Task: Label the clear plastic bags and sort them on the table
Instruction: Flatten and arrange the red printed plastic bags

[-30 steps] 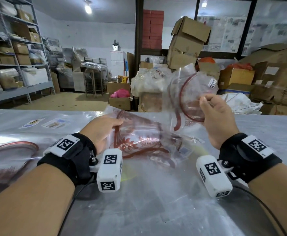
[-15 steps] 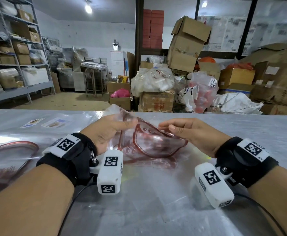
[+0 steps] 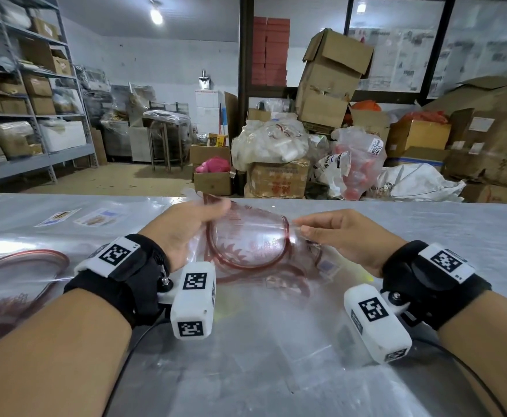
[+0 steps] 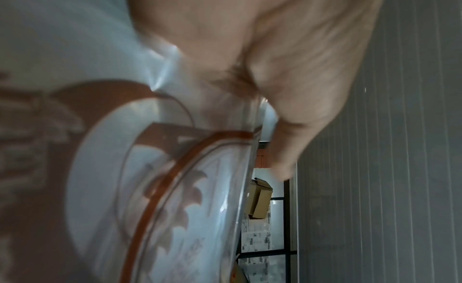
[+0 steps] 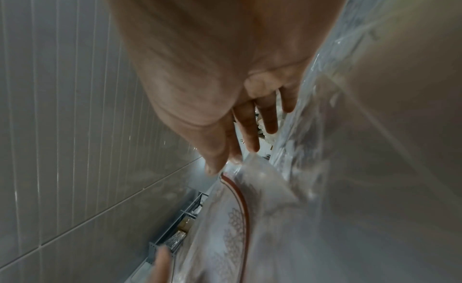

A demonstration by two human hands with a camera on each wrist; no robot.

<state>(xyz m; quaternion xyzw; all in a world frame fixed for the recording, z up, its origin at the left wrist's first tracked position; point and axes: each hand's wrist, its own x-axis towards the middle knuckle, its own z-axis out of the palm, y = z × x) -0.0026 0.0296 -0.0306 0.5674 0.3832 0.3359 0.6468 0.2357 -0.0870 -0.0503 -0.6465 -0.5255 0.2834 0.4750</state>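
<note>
- Bag (image 3: 247, 243): clear plastic with red printed pattern; held over the middle of the table (image 3: 276, 371), lying on a heap of similar bags (image 3: 276, 281). A second ago it was lifted high in the right hand alone; half a second ago it was lowered onto the heap; now it is stretched flat between both hands.
- Left hand (image 3: 186, 233): fingers and thumb curled round the bag's left edge, thumb on top; the left wrist view shows the thumb pressed over the plastic.
- Right hand (image 3: 341, 236): pinches the bag's right corner between thumb and forefinger; other fingers extended loosely, as the right wrist view (image 5: 225, 101) shows.
- Further bag (image 3: 20, 275): red-rimmed, flat on the table's left side, well apart from the hands.
- Printed cards (image 3: 77, 218): two, on the far left of the table; whether they are labels cannot be told.
- Assessment: the bag appears smoothed for labelling or placing; a small pale sticker shows in the heap below, though which bag bears it is unclear. Sorting seems partly done.
</note>
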